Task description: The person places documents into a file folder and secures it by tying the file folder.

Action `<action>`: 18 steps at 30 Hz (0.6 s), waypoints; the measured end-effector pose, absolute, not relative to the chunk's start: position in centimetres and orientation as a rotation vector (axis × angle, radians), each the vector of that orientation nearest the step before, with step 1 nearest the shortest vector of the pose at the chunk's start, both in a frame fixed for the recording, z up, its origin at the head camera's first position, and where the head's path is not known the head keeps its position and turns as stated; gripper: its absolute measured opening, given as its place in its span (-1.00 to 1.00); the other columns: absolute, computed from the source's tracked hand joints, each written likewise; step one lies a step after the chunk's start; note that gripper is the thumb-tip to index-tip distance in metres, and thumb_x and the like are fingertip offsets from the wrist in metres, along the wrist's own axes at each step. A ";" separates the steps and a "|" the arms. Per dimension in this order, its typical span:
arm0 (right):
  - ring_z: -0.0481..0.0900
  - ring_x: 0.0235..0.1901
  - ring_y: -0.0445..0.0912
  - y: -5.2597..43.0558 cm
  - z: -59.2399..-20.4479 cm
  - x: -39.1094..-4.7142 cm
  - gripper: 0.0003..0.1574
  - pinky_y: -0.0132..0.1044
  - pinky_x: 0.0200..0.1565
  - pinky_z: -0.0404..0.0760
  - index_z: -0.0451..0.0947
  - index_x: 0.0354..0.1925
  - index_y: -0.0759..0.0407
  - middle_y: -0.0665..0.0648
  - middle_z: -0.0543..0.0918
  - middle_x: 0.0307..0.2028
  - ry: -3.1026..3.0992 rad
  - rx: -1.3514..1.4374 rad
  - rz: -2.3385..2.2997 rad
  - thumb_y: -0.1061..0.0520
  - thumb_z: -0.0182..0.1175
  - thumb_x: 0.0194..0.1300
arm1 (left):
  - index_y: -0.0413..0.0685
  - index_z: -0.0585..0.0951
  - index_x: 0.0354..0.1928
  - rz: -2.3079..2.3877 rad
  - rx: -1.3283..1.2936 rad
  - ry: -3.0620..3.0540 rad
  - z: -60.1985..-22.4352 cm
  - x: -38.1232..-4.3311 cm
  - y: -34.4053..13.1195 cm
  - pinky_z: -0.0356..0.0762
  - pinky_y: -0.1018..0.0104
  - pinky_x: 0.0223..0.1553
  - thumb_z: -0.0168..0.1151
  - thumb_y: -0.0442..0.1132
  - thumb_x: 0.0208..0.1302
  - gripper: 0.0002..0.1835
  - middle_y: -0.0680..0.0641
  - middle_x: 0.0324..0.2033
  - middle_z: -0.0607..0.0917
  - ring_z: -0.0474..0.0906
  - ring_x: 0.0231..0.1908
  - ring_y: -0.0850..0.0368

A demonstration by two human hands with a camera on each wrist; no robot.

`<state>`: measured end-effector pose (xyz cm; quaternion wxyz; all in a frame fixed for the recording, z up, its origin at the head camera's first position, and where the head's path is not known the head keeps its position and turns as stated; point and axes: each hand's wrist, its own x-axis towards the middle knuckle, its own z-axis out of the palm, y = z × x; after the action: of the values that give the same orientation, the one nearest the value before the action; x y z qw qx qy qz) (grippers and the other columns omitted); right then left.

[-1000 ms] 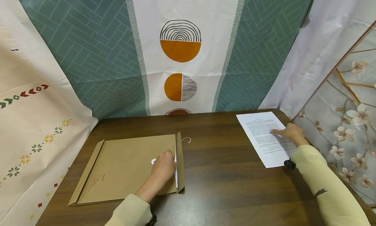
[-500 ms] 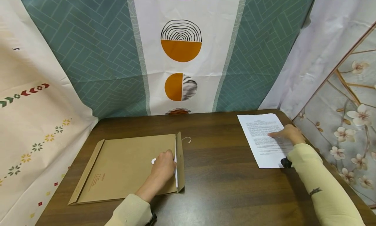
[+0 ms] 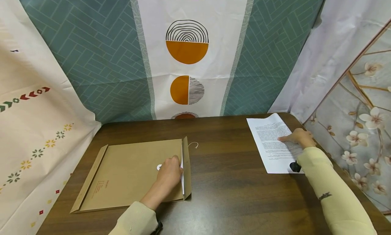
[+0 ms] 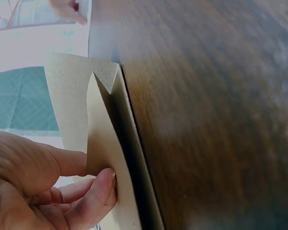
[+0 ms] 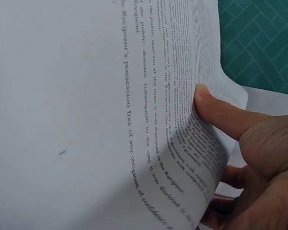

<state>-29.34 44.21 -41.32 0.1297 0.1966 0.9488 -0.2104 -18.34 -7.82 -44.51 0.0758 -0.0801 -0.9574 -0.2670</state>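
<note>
A tan paper envelope [image 3: 131, 170] lies on the left of the table, its flap [image 3: 187, 170] folded out on the right. A strip of white shows along its mouth. My left hand [image 3: 170, 172] pinches the upper layer at that mouth between thumb and fingers; in the left wrist view a dark gap runs beneath the lifted edge [image 4: 103, 129]. At the far right, my right hand [image 3: 299, 138] grips a printed white sheet [image 3: 265, 140] by its right side. In the right wrist view the thumb [image 5: 221, 108] presses the text while the other fingers are behind the sheet, which bends.
A thin white string [image 3: 194, 145] trails from the flap, and a white round button [image 3: 159, 167] sits on the envelope beside my left hand. Brown wooden tabletop [image 3: 226, 180] lies between envelope and sheet. Patterned cloths [image 3: 119, 58] hang behind and at both sides.
My right hand has shifted slightly left and now grips the sheet's side; the sheet's upper right corner has curled up. My left hand keeps its hold on the envelope's edge.
</note>
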 end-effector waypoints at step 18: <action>0.59 -0.42 -0.07 44.6 -43.5 -28.0 -0.17 -0.20 -0.34 0.64 0.37 0.16 0.56 0.15 0.58 -0.31 2.683 0.492 -1.291 -0.09 0.39 0.31 | -0.11 0.39 -0.58 -0.809 -0.241 -2.876 -44.4 -18.4 -7.7 0.51 -0.03 -0.49 0.29 -0.51 0.02 -0.73 -0.30 -0.53 0.61 0.58 -0.49 -0.15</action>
<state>-27.99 44.58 -43.46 0.0619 0.1626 0.8873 -0.4271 -18.37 -7.66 -44.41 0.0723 -0.0801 -0.9570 -0.2692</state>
